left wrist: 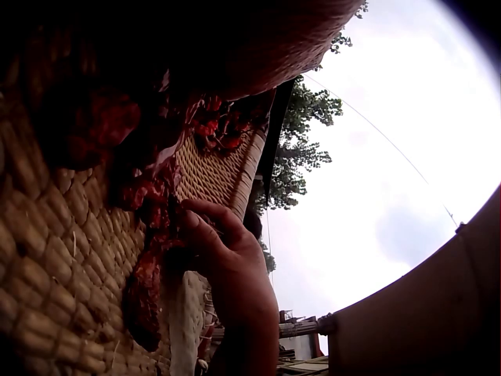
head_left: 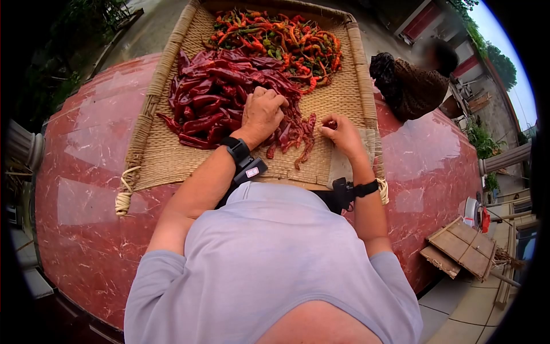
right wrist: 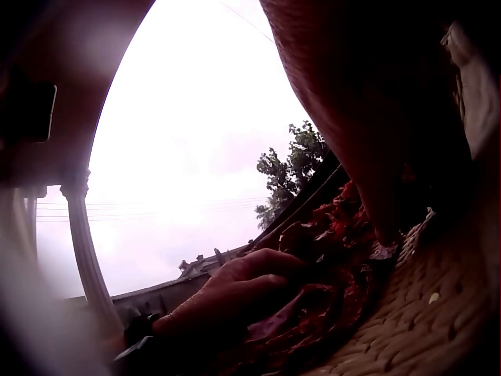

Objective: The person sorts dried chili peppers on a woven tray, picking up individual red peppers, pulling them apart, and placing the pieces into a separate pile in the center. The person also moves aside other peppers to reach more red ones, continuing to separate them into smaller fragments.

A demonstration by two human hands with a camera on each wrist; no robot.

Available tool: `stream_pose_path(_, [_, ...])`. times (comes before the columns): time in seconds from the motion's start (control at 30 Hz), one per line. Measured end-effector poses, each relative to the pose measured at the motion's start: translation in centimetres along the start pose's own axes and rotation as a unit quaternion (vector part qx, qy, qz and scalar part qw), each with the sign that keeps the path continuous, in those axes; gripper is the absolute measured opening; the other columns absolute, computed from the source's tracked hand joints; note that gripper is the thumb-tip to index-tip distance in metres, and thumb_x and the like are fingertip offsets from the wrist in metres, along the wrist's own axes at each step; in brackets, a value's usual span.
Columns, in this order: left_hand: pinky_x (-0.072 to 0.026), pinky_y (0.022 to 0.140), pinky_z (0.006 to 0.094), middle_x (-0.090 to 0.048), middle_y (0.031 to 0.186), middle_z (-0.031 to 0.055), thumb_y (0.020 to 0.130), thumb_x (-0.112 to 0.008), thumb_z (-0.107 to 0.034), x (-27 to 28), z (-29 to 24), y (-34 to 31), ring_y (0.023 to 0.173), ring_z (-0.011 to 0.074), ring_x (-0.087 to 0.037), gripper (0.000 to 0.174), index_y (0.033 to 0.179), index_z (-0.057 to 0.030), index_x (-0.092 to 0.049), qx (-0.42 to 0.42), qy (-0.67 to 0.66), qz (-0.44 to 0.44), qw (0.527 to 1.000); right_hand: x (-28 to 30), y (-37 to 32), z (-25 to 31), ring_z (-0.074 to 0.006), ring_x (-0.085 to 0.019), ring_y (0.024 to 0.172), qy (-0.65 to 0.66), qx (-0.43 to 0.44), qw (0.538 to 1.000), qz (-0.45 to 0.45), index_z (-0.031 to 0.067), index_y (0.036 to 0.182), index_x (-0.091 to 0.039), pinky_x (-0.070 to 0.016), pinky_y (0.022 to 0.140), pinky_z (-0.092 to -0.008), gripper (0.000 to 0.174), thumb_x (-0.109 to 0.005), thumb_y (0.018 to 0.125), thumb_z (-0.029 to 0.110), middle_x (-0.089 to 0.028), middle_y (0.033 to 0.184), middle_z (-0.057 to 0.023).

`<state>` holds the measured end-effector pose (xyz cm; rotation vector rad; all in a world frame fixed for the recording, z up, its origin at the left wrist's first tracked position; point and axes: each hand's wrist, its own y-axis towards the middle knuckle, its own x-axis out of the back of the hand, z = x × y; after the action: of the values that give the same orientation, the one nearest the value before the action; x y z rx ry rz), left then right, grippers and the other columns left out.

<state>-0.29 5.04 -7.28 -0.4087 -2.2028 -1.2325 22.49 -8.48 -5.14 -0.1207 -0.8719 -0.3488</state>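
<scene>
Dark red dried chilies [head_left: 209, 86] lie heaped on a woven tray [head_left: 140, 166] in front of me. My left hand [head_left: 263, 117] rests on the near right edge of this heap, knuckles up and fingers bent down; its fingertips are hidden. Just right of it, several shrivelled chilies [head_left: 308, 140] lie in a loose group. Beside them is my right hand [head_left: 344, 137], thumb and forefinger curled toward each other. In the left wrist view, the right fingertips [left wrist: 192, 215] overlap a wrinkled chili [left wrist: 147, 290]; I cannot tell whether they pinch anything.
A second heap of brighter orange-red chilies [head_left: 281, 43] covers the tray's far end. A pale sheet [head_left: 346, 166] lies at the near right corner. Another person [head_left: 415, 83] sits beyond the right rim. Flat boards [head_left: 464, 246] lie right on the red stone floor [head_left: 86, 155].
</scene>
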Motion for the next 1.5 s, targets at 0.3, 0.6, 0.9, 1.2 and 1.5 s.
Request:
stream_pose_path(0.3, [-0.0439, 0.083, 0.0412, -0.062, 0.088, 0.0018, 0.076, -0.069, -0.008, -0.1, 0.2, 0.0, 0.097, 0.0264, -0.054, 0.017, 0.090, -0.0166, -0.072, -0.002, -0.001, 0.003, 1.000, 2.1, 3.2, -3.0, -0.0296, -0.071, 0.097, -0.048, 0.014, 0.998, -0.047, -0.0019, 0.115, -0.067, -0.0557, 0.082, -0.0396, 0.039, -0.078, 0.079, 0.005, -0.070, 0.102, -0.0178])
stream_pose_path(0.6, [-0.0440, 0.082, 0.0411, -0.062, 0.088, 0.0014, 0.077, -0.069, -0.007, 0.0, 0.0, 0.0, 0.097, 0.0262, -0.054, 0.016, 0.089, -0.0169, -0.072, -0.006, 0.006, 0.000, 1.000, 2.5, 2.7, -3.1, -0.0330, -0.066, 0.092, -0.089, 0.037, 0.981, -0.167, 0.0057, 0.112, -0.069, -0.0529, 0.081, -0.0430, 0.026, -0.072, 0.086, 0.005, -0.066, 0.105, -0.0153])
stream_pose_path(0.9, [-0.0437, 0.085, 0.0412, -0.062, 0.090, 0.0018, 0.079, -0.068, -0.007, -0.1, 0.1, 0.1, 0.099, 0.0262, -0.054, 0.016, 0.092, -0.0159, -0.072, 0.002, 0.010, 0.014, 1.000, 0.2, -0.2, 2.1, -0.0321, -0.062, 0.099, -0.155, 0.210, 0.965, -0.021, 0.0157, 0.111, -0.070, -0.0515, 0.083, -0.0427, 0.027, -0.065, 0.087, 0.005, -0.059, 0.100, -0.0115])
stream_pose_path(1.2, [-0.0442, 0.083, 0.0415, -0.063, 0.088, 0.0018, 0.079, -0.068, -0.008, -0.1, 0.1, 0.0, 0.098, 0.0268, -0.054, 0.014, 0.090, -0.0163, -0.073, -0.003, 0.008, 0.008, 1.000, 0.2, -0.5, 2.0, -0.0327, -0.062, 0.092, -0.160, 0.181, 0.970, -0.010, 0.0092, 0.095, -0.066, -0.0513, 0.080, -0.0431, 0.008, -0.065, 0.087, 0.010, -0.057, 0.098, -0.0115])
stream_pose_path(1.5, [-0.0430, 0.086, 0.0412, -0.063, 0.090, 0.0019, 0.082, -0.067, -0.007, 0.2, -0.1, 0.1, 0.101, 0.0259, -0.054, 0.017, 0.095, -0.0153, -0.072, 0.010, 0.009, 0.035, 0.999, 2.7, 0.4, 0.8, -0.0315, -0.065, 0.091, -0.081, 0.107, 0.979, -0.154, 0.0057, 0.102, -0.066, -0.0528, 0.077, -0.0408, 0.015, -0.069, 0.088, 0.011, -0.061, 0.101, -0.0132])
